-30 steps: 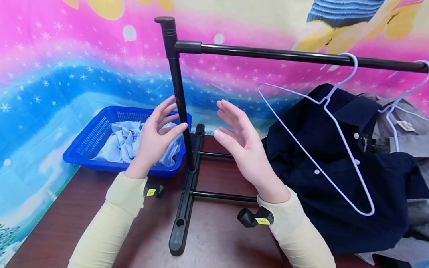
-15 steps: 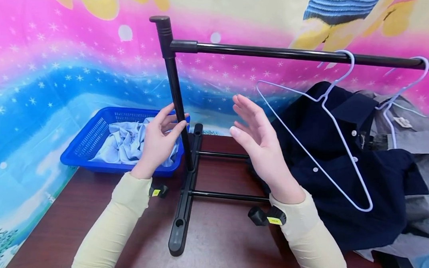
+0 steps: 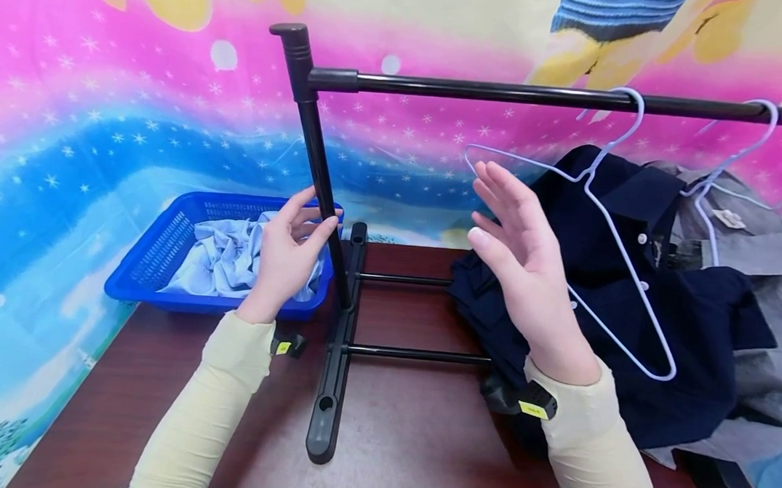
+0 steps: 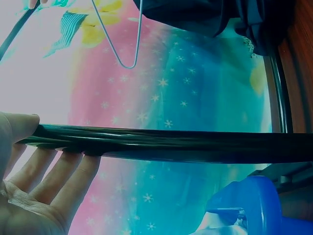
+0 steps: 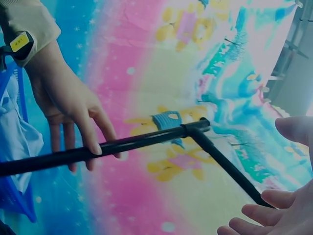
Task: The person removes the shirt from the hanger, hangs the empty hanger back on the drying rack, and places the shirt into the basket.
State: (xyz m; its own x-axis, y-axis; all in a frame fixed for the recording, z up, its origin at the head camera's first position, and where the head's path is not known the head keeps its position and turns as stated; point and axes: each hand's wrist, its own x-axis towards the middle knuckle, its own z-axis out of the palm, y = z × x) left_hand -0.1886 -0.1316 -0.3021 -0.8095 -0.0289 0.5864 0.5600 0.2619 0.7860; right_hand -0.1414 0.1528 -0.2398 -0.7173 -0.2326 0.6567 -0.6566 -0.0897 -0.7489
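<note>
My left hand pinches the black upright post of a clothes rack. In the left wrist view, the thumb lies on one side of that post and the fingers on the other. My right hand is raised with its fingers spread, holding nothing. It is in front of a dark navy shirt and covers part of a pale lilac hanger, which hangs bare on the rack's top rail. From the head view I cannot tell whether that hand touches the hanger.
A blue plastic basket with crumpled light blue cloth stands left of the rack. Another lilac hanger and a grey garment are farther right. The rack's foot and lower bars rest on the brown table.
My right hand has moved right, away from the post and toward the bare hanger. My left hand has closed its thumb and fingers on the post.
</note>
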